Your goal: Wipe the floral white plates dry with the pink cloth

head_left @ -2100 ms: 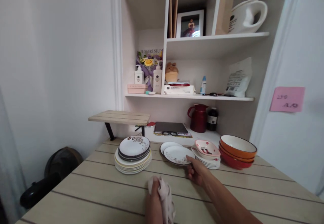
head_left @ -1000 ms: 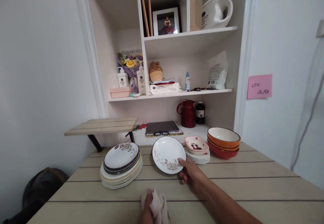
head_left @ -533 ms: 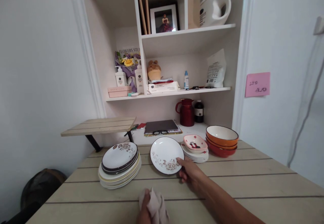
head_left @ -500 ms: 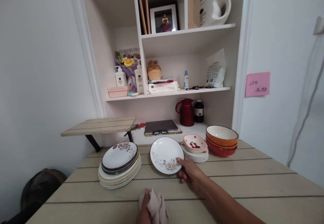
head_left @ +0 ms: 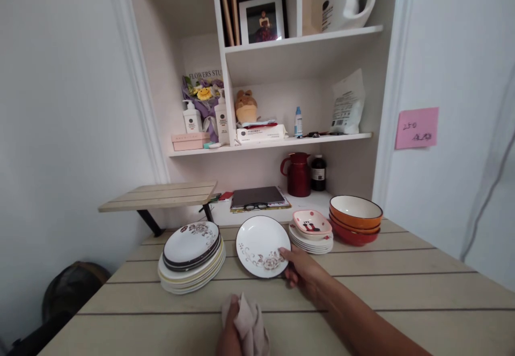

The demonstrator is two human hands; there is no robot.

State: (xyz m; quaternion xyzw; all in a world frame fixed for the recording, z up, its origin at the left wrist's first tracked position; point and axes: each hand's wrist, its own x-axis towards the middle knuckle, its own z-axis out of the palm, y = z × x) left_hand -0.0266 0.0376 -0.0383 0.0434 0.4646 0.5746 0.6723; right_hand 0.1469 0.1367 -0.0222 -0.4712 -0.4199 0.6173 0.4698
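Observation:
My right hand (head_left: pixel 302 274) grips the near right rim of a white plate (head_left: pixel 258 244) with a brown floral pattern, tilted up so its face points at me above the table. My left hand (head_left: pixel 230 334) sits low at the front, closed around a crumpled beige cloth (head_left: pixel 249 325). Left of the held plate stands a stack of plates (head_left: pixel 191 257), its top one white with a dark rim and flower print.
The slatted wooden table (head_left: pixel 402 281) also carries a small stack of white plates topped by a pink dish (head_left: pixel 312 230) and stacked orange and red bowls (head_left: pixel 355 218). Behind it are a white shelf unit (head_left: pixel 277 140), a red jug (head_left: pixel 298 174), a tablet (head_left: pixel 258 195) and a small wooden riser (head_left: pixel 161 194).
The plate was lifted off the smaller plate stack and tilted upright in my right hand; over the last half second it has barely shifted. My left hand keeps hold of the cloth.

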